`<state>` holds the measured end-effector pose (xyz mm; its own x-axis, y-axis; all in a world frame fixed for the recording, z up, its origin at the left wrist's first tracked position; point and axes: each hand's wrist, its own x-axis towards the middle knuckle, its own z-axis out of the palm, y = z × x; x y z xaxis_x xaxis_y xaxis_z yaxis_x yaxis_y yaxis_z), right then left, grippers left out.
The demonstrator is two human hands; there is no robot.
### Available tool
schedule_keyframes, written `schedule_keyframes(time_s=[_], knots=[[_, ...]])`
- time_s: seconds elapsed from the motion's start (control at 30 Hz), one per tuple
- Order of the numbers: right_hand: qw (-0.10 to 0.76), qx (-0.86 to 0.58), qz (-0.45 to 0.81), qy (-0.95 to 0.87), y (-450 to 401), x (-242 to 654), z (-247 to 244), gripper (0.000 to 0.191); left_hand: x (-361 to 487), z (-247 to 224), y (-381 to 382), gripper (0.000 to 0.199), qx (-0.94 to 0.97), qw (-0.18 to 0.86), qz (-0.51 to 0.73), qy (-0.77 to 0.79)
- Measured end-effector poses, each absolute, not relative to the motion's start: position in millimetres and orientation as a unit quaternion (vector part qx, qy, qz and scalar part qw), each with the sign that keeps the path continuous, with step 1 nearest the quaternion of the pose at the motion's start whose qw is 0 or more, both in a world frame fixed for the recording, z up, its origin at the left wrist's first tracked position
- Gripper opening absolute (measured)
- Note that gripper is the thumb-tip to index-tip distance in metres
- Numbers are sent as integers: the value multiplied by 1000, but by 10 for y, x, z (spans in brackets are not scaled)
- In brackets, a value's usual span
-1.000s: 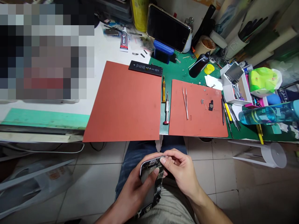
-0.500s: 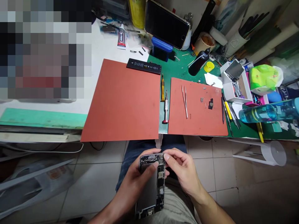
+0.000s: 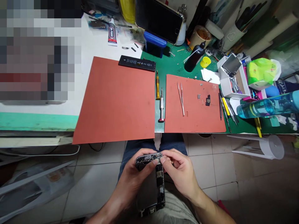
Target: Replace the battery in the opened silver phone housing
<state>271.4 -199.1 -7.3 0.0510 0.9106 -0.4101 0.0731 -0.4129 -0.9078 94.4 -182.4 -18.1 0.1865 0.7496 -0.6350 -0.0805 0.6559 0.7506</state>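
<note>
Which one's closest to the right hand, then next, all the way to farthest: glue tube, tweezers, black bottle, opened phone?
1. Opened phone: right at the right hand.
2. Tweezers: ahead, on the right red mat.
3. Black bottle: farther back, slightly right.
4. Glue tube: far back, left.

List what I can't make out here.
All in the head view:
Opened phone: its back faces away from the camera; the left hand covers part of its left side.
Right hand: its own thumb hides whether it pinches a small part.
Battery: fine print too small to read.
Metal bits on the right mat: too small to identify.
Upright phone: cut off by the picture's top edge.
</note>
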Motion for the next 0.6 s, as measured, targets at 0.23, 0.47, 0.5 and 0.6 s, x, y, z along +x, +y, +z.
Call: schedule_keyframes(time_s=[0.23,0.47,0.5,0.6], knots=[[359,-634,508,-459,-2005,2708,-33,20,960,-206,-1831,41,308,706,280,573],[373,-632,488,-473,-2010,2690,-25,20,961,-213,-1841,47,248,736,276,566],[374,-629,488,-475,-2012,2689,-30,19,965,-214,-1839,48,235,740,274,567],[377,-625,482,-485,-2024,2691,-40,18,977,-216,-1834,49,196,754,269,566]])
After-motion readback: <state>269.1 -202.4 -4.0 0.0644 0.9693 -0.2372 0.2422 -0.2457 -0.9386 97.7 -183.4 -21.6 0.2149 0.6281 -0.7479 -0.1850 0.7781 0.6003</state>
